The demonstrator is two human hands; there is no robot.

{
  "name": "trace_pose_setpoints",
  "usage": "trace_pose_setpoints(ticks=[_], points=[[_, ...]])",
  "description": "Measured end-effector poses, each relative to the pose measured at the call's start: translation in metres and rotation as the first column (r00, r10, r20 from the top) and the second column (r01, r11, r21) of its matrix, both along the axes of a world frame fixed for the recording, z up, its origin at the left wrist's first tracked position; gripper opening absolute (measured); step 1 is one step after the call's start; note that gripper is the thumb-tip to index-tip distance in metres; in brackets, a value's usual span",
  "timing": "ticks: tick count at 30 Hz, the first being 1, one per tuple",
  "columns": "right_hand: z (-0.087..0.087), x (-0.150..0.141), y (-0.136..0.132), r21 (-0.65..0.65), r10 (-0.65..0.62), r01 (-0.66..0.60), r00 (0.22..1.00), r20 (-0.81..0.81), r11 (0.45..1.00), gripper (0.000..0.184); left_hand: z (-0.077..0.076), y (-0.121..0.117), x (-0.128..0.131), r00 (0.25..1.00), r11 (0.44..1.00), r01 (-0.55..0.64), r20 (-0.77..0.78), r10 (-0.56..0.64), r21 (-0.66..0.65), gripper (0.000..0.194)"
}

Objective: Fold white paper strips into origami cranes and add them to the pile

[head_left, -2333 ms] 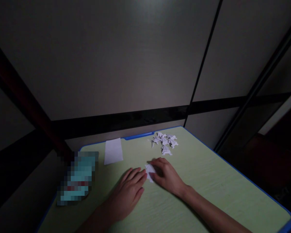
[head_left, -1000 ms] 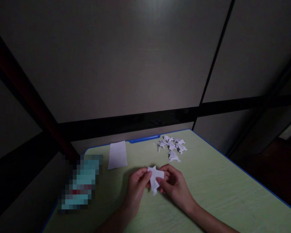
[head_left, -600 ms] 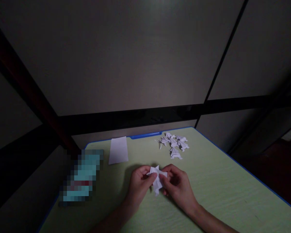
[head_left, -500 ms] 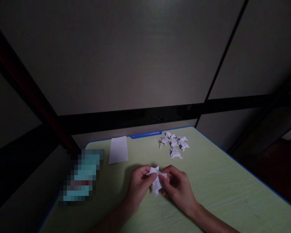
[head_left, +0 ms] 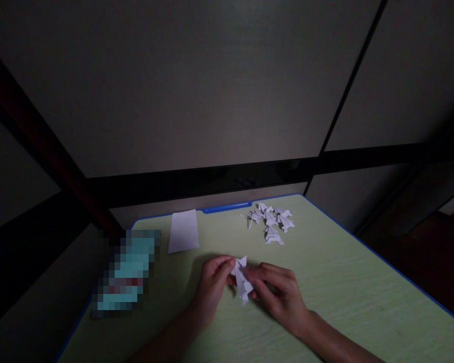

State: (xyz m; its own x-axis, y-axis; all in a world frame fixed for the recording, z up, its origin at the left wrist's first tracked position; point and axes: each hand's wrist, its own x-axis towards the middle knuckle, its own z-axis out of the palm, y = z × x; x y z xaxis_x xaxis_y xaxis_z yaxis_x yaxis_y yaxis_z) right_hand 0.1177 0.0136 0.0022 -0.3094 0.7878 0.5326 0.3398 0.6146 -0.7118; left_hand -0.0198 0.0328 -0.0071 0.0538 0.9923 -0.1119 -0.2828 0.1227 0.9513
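Note:
A small piece of folded white paper (head_left: 242, 278) is held above the middle of the table. My left hand (head_left: 214, 283) pinches its upper left edge between thumb and fingers. At its right side, the fingers and thumb of my right hand (head_left: 278, 290) are closed on the paper, with a finger pressed across its front. My fingers cover part of the folds. Beyond the hands, a group of folded white paper figures (head_left: 273, 234) lies near the far edge; they look like origami frogs.
A stack of white paper sheets (head_left: 183, 231) rests at the far left of the green table (head_left: 344, 282). Left of it lies a blurred turquoise object (head_left: 128, 272). Thin white strips (head_left: 250, 222) lie beside the figures. A grey panelled wall (head_left: 212, 101) stands behind the blue-edged table.
Both hands have lifted the paper from the tabletop. It was opened out between the thumbs, and its right part is now folded narrower under my right fingers.

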Motion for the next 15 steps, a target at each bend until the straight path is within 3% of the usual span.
trace_pose_setpoints(ticks=[5,11,15], points=[[-0.0002,0.0044,-0.0001,-0.03,0.074,-0.072,0.997,0.038,0.997,0.019,-0.0034,0.0008,-0.0021,0.998,0.999,0.048,0.038,-0.049,0.018,0.017],[-0.0015,0.0022,0.0018,-0.003,-0.006,0.006,0.999,0.036,1.0,0.016,-0.0037,0.0019,-0.0044,0.985,0.987,0.155,0.072,-0.157,0.033,0.013],[0.0002,0.0002,0.0013,-0.047,-0.04,0.039,0.999,-0.018,0.998,0.017,-0.0035,0.003,-0.0038,0.991,0.991,0.132,0.015,-0.132,0.038,0.018]])
